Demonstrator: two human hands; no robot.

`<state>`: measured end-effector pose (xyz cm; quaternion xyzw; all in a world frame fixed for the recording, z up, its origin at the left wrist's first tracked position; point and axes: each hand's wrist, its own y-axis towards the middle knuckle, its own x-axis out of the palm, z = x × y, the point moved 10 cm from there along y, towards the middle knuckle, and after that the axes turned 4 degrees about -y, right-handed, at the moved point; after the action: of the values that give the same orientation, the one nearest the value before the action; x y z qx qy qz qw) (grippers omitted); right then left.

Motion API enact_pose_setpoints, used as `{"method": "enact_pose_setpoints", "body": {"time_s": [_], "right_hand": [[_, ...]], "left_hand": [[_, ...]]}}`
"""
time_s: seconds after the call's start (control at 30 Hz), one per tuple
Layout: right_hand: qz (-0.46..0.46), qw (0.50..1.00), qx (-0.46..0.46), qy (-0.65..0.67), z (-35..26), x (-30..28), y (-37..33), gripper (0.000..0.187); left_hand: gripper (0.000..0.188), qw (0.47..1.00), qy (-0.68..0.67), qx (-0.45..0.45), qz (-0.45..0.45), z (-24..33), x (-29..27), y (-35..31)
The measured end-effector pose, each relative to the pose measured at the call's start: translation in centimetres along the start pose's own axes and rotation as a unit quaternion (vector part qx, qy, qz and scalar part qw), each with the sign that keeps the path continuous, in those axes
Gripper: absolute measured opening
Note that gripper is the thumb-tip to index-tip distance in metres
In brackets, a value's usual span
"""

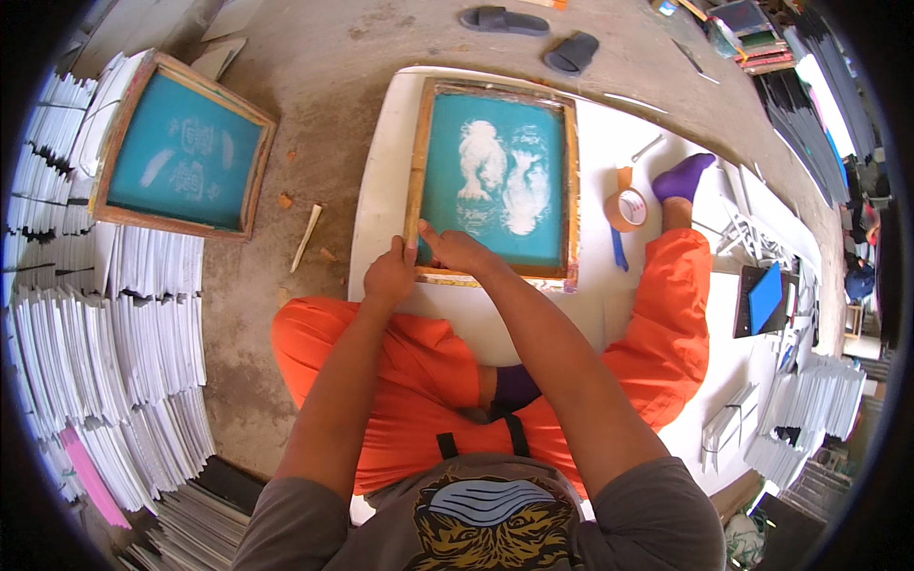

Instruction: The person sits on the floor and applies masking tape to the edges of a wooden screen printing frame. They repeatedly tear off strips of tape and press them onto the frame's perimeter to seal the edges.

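A wooden-framed printing screen (570, 190) with teal mesh and pale fish-like shapes lies flat in front of me. My left hand (390, 274) is closed on the near end of its left bar, at the corner. Just beside it, my right hand (457, 249) reaches over that corner from the near side. Its fingers are bent together against the bar and inner edge, and they hide whatever may be between them. To the right of the screen lies a roll of orange-brown tape (625, 208), with a blue strip (619, 249) next to it.
A second teal screen (182, 152) leans on stacked white sheets (105, 352) at left. The white board (381, 181) under my work carries a blue card (764, 299) and paper scraps (747, 228) at right. Dark slippers (505, 20) lie on the concrete floor. My legs are folded near the screen.
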<state>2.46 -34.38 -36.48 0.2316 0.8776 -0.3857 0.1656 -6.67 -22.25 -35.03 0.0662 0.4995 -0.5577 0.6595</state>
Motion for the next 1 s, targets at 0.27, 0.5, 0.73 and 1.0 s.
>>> {"method": "enact_pose_setpoints", "body": {"time_s": [0.27, 0.5, 0.73, 1.0], "right_hand": [[-0.024, 0.96, 0.131, -0.245, 9.5, -8.4, -8.7, 0.101], [0.004, 0.974, 0.058, -0.22, 9.9, -8.4, -8.9, 0.094], [0.382, 0.863, 0.117, -0.31, 9.6, -15.7, -16.4, 0.062], [0.235, 0.918, 0.158, -0.277, 15.1, -16.5, -13.0, 0.042]], "left_hand": [[0.061, 1.0, 0.021, 0.004, 0.015, 0.6, -0.1, 0.2], [0.057, 1.0, 0.024, -0.001, 0.018, -0.4, 0.2, 0.6], [0.054, 0.998, 0.043, -0.007, 0.044, -0.2, -0.8, -0.1], [0.058, 0.993, 0.104, -0.017, 0.051, -0.1, -0.4, -1.1]]}}
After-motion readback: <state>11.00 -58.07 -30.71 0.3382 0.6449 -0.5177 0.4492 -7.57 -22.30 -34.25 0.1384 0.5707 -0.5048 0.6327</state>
